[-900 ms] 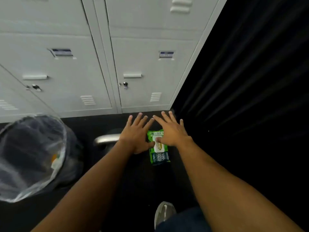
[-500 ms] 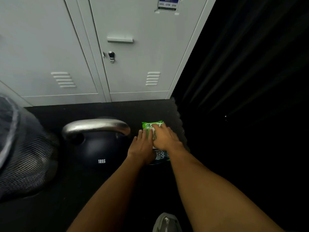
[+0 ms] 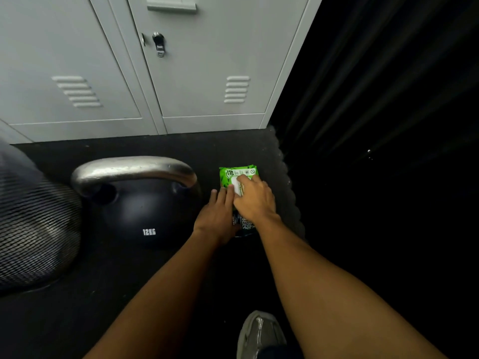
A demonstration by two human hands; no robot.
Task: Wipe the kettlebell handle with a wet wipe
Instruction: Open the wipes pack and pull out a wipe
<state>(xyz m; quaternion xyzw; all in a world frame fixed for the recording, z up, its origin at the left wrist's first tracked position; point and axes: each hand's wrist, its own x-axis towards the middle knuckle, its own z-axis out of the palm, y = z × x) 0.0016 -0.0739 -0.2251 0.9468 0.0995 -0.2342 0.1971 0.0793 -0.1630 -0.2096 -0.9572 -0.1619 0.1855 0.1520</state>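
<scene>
A: Far left we've got a black mesh bin (image 3: 36,224), edge of frame. Next?

B: Kettlebell (image 3: 145,211), dark round body, upright on the black floor mat (image 3: 116,281), white "12KG" facing us. Its handle (image 3: 132,168) is bare grey metal, shiny, arched over the top, long axis running left-right across the view, parallel to the grey lockers (image 3: 181,73) behind.

A: Hands?

B: Left hand (image 3: 217,216) lies flat, fingers together, pressing the near part of the wipes pack (image 3: 237,174). Pack's just right of the kettlebell, not touching it, green, flat on the mat, long axis pointing away from us toward the lockers.

A: Right hand (image 3: 255,200)?

B: On top of the pack, fingertips (image 3: 241,178) at the white flap label. We can't tell if it's pinching or just resting. Grey shoe (image 3: 259,335) at bottom.
</scene>
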